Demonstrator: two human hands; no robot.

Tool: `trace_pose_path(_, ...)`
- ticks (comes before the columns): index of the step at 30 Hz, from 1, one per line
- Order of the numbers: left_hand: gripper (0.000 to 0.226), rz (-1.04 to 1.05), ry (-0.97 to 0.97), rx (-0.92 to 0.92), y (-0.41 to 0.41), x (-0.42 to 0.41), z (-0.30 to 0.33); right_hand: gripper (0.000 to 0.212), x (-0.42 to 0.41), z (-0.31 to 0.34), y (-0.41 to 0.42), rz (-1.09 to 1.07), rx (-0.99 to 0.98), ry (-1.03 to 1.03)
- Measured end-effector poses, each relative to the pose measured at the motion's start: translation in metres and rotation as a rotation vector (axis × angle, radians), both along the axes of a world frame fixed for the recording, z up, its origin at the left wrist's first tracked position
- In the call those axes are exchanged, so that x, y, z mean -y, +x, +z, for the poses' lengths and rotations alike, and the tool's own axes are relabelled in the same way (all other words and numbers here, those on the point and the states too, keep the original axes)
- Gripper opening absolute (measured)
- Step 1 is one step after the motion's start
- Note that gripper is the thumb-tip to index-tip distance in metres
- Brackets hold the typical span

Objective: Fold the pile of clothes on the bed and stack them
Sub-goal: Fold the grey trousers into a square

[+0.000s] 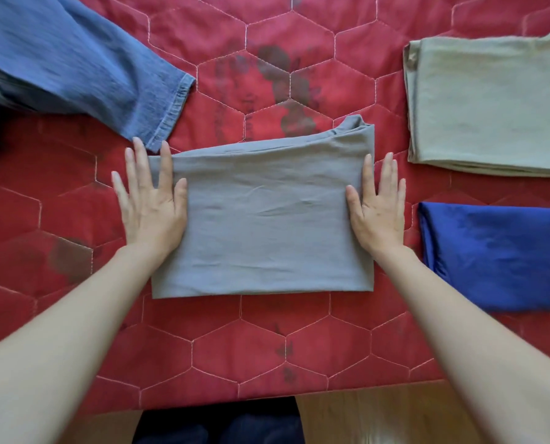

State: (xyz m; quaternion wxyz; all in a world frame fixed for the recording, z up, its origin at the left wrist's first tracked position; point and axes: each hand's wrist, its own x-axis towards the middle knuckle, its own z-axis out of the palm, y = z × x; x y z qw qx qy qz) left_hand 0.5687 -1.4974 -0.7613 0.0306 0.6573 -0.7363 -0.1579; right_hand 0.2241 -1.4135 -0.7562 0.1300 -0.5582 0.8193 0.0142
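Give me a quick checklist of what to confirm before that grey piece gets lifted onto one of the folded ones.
1. Grey garment folded flat: mostly ok, far right corner bulges up.
2. Left hand and right hand flat at its side edges: ok.
3. Beige folded garment lies neat as a stack base: ok.
4. Royal blue folded garment squared: not ok, edges slant.
5. Denim shirt sleeve apart from the grey garment: ok.

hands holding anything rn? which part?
Nothing gripped. Left hand and right hand lie flat, fingers straight, on the left and right edges of the folded grey garment.
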Motion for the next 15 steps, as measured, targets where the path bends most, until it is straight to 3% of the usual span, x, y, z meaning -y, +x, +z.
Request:
trace_pose_path(3,0.061,-0.091,-0.070,0.019,-0.003,-0.023,0.006,0.058,-0.016,0.005,0.028,0.044,0.016,-0.106)
trace_pose_path(6,0.059,-0.159,0.026,0.067,0.000,-0.062,0.002,0.060,-0.044,-0.004,0.057,0.053,-0.010,-0.006)
trace_pose_path(11,0.059,-0.078,0.128,-0.035,0.004,-0.070,0.001,0.059,-0.047,-0.004,0.059,0.009,0.032,-0.021)
trace_pose_path(15,0.070,0.127,0.148,-0.241,0.006,-0.058,0.013,0.065,-0.042,0.008,0.045,-0.213,0.161,-0.106)
